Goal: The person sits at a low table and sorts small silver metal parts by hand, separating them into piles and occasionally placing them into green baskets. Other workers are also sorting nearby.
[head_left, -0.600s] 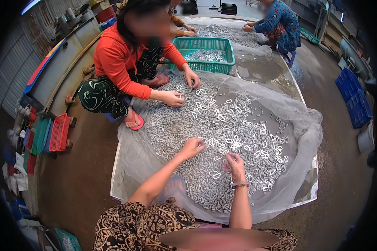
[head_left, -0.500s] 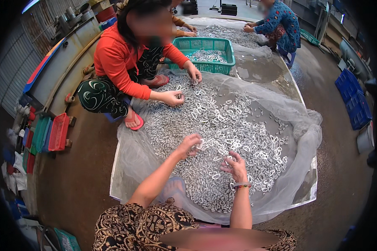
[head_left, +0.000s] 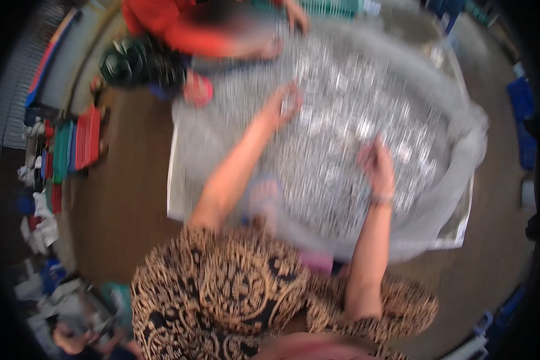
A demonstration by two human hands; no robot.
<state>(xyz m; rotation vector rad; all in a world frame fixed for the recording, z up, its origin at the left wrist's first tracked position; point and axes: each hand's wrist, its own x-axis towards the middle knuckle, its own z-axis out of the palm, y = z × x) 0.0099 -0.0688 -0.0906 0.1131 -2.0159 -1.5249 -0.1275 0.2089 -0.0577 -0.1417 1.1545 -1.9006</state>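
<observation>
A wide heap of small grey, capsule-shaped metal pieces (head_left: 324, 198), mixed with pale oval links (head_left: 366, 127), lies on a sheer white net (head_left: 204, 141). Over the heap's left part, my left hand (head_left: 282, 107) has its fingers curled into a loop. Something whitish shows between thumb and fingers, too blurred to name. Farther right and nearer to me, my right hand (head_left: 378, 167) hovers over the heap with bent fingers. Motion smears those fingers, so whether they hold anything is unclear. A bracelet circles the right wrist.
At the upper left squats a person in a red top (head_left: 192, 33), hands over the heap's far edge. A green basket (head_left: 330, 7) stands beyond. Colored crates (head_left: 87, 141) line the left side; blue crates (head_left: 522, 120) stand at the right. My sandaled foot (head_left: 264, 195) rests on the net.
The view has tipped down toward me, so the heap sits higher and blurs. My hands are farther apart, the right one shifted rightward. The co-worker's hands stay over the heap.
</observation>
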